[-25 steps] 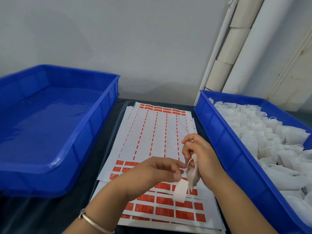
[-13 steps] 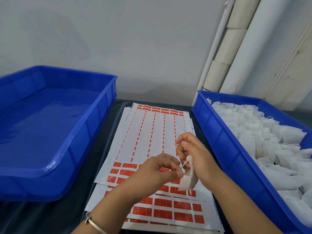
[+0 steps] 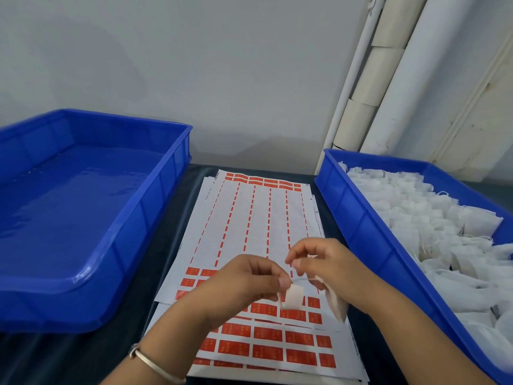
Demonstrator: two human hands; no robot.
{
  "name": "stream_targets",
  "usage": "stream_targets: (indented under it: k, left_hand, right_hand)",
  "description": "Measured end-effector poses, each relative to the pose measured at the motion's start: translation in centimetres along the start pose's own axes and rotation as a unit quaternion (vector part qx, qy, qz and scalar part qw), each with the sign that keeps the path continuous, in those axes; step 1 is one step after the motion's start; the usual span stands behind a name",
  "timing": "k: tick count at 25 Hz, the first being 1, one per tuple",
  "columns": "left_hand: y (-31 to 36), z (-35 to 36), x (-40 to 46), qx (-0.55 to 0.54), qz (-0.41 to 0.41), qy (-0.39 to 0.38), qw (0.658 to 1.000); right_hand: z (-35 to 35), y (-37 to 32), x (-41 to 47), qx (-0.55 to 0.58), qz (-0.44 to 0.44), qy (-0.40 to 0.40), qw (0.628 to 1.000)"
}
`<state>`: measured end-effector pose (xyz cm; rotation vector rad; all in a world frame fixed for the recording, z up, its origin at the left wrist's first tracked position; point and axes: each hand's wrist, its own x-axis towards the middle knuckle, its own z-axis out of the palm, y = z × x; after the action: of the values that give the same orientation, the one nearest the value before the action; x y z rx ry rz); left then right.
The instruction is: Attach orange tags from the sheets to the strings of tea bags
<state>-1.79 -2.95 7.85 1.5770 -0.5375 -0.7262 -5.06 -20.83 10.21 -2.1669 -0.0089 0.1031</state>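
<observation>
The left hand (image 3: 249, 279) fingers (image 3: 283, 282) pinch a small white tab (image 3: 293, 297), and the right hand (image 3: 330, 268) fingers curl around the tea bag (image 3: 337, 304), which hangs below its palm. A second ago the two hands were pressed close together with the bag dangling between them; now they have drawn apart and a thin string (image 3: 301, 280) shows stretched between them, so the string looks freed and ready for a tag. Under the hands lie the sheets of orange tags (image 3: 266, 351) on the table (image 3: 69, 354), between an empty blue tray (image 3: 155, 226) on the left and a blue tray of tea bags (image 3: 369, 234) on the right.
</observation>
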Motion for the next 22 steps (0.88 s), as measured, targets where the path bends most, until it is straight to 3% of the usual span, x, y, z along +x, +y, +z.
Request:
stream_targets:
  k: [3,16,20,22]
  left_hand:
    - [0.3,-0.6,-0.1,-0.020,0.005,0.024,1.000]
    - [0.1,-2.1,-0.6,-0.140,-0.033,0.043,0.989]
    - [-0.2,-2.4,-0.3,-0.300,-0.028,0.121,0.946]
    - [-0.1,-2.1,-0.2,-0.325,-0.039,0.184,0.927]
  right_hand:
    - [-0.1,-0.1,-0.4,-0.064,0.012,-0.058,0.996]
    - [0.3,0.0,-1.5,0.059,0.059,0.068,0.994]
    - [0.5,0.1,-2.2,0.159,0.057,0.140,0.976]
    - [0.6,-0.4,-2.6,0.199,0.049,0.146,0.968]
